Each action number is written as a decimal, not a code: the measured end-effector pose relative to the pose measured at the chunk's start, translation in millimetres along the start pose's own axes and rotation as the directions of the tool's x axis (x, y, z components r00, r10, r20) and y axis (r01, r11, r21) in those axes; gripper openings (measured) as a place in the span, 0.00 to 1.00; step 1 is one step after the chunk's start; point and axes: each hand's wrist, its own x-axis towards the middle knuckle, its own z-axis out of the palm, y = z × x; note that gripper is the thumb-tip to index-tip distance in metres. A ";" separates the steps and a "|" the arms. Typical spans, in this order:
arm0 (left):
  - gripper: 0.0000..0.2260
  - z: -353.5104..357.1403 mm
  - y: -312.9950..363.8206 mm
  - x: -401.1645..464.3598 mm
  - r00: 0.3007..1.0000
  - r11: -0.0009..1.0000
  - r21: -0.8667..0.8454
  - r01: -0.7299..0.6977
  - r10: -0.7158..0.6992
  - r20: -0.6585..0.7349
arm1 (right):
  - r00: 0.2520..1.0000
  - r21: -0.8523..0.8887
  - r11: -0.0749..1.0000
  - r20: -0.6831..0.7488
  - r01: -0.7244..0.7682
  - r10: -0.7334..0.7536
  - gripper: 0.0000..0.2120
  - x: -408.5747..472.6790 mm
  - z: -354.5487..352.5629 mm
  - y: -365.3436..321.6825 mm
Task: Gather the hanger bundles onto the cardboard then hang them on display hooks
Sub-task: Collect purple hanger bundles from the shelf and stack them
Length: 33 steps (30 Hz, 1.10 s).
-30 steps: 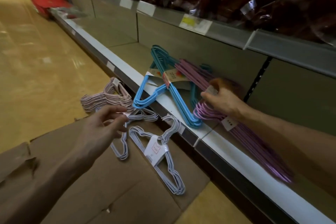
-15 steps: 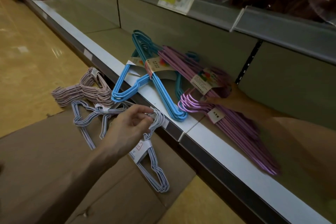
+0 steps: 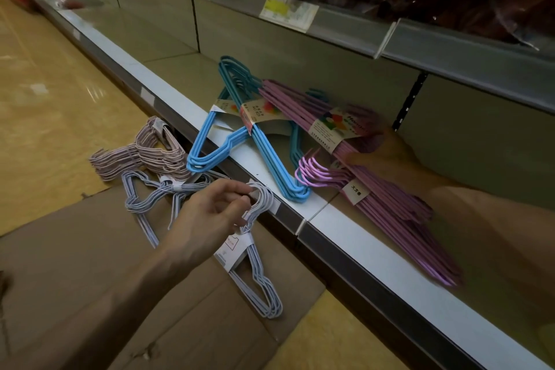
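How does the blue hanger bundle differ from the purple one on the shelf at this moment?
The blue hanger bundle lies untouched; the right hand grips the purple hanger bundle. Blue pokes out over the shelf edge; purple lies further in on the shelf. Both are banded with a paper label.

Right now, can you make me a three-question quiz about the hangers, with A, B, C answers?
1. Where does the purple hanger bundle lie?
A. on the shelf
B. on the floor
C. on a hook

2. How many white-grey hanger bundles lie on the cardboard?
A. one
B. two
C. four

3. What is the left hand doing?
A. resting flat on the floor
B. pinching the hooks of a white-grey bundle
C. holding a blue bundle

Answers: 1 A, its length rests on the shelf, with the right hand on it. 2 B, the held one and another white-grey bundle beside it. 3 B, its fingertips close on those hooks.
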 end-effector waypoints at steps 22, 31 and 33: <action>0.28 -65.3 53.9 -21.8 0.938 0.784 -0.620 0.023 -0.232 -0.258 | 0.900 -0.005 0.923 0.226 0.385 -0.374 0.45 -92.7 63.4 -116.3; 0.30 -111.5 63.3 -32.5 0.833 0.467 -0.856 -0.224 -0.364 -0.417 | 0.794 0.077 0.850 0.322 0.521 -0.516 0.44 -122.2 98.4 -151.5; 0.28 -119.6 62.9 -32.0 0.766 0.477 -0.839 -0.262 -0.425 -0.481 | 0.776 0.091 0.836 0.329 0.541 -0.538 0.45 -128.7 105.5 -157.1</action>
